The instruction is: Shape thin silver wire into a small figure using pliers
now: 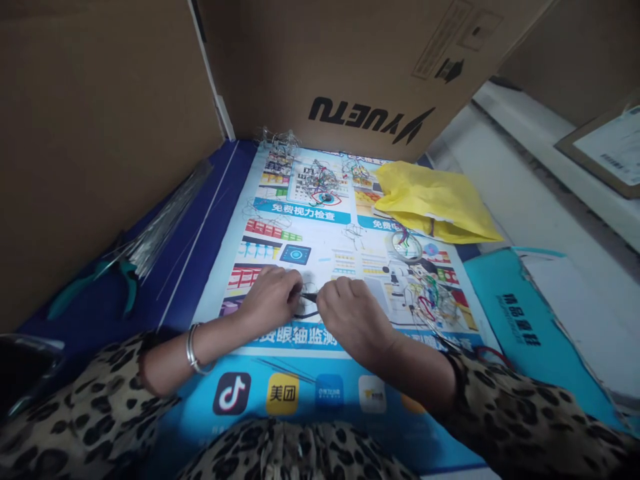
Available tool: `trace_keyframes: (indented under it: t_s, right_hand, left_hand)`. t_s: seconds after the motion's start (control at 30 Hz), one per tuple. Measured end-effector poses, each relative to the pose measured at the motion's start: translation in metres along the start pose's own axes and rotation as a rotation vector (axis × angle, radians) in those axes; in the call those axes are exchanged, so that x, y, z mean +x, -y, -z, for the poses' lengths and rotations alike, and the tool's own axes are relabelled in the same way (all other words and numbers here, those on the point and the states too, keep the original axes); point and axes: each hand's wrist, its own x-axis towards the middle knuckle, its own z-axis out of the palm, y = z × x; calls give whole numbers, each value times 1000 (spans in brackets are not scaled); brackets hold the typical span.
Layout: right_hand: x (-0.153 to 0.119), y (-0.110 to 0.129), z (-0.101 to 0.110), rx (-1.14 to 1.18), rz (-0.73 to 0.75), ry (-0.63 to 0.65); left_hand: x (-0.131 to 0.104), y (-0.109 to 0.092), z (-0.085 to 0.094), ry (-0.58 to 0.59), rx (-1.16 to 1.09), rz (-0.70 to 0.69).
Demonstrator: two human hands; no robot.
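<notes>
Head view: a printed poster (320,237) lies flat before the person, and both hands work over its middle. The right hand (353,317) has its fingers clamped on a dark pointed tool (311,297), whose tip points left above the poster's centre; the left hand (273,293) meets that tip with thumb and fingertips together, though what they pinch is too small to tell. A thin dark loop (307,316) shows just beneath, over the poster. Tangled wires (320,180) sit on the poster's far part, with a second coloured tangle (435,300) on its right side, near the right forearm. A yellow bag (435,200) overlaps the poster's far right corner, covering some print. Off its left edge lie straight wires (173,220) and teal-handled pliers (129,287). A cardboard box (360,60) walls off the poster's far edge, its brand YUETU upside down; a cardboard panel (100,120) closes the left side. The poster reads 免费视力检查 across its upper left, while the hands and forearms break up the line 眼轴监测 below; along its near end, a yellow icon says 美团. Right of the poster, a teal packet (500,293) bears black characters, turned sideways.
</notes>
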Motion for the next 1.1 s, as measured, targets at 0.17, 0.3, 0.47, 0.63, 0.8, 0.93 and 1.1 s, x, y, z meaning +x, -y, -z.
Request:
trace_keyframes:
  t_s: [0.17,0.3,0.47,0.63,0.8,0.93,1.1]
  right_hand:
    - [-3,4,0,-34,-39,11]
    - [1,3,4,4,-68,87]
    - [3,8,4,16,-108,102]
    - [-1,10,-1,45,-136,73]
    - [-6,11,-1,36,-156,65]
    - [-13,12,-4,71,-212,67]
    - [-20,13,-13,152,-291,62]
  left_hand:
    - [-1,0,-1,4,-5,-21]
    - [-1,-1,-1,4,13,-46]
    - [0,-1,2,24,-37,-25]
    - [1,-1,4,34,-1,-24]
    - [1,0,4,58,37,-20]
    - [2,1,3,67,43,-19]
    - [2,1,3,68,23,-14]
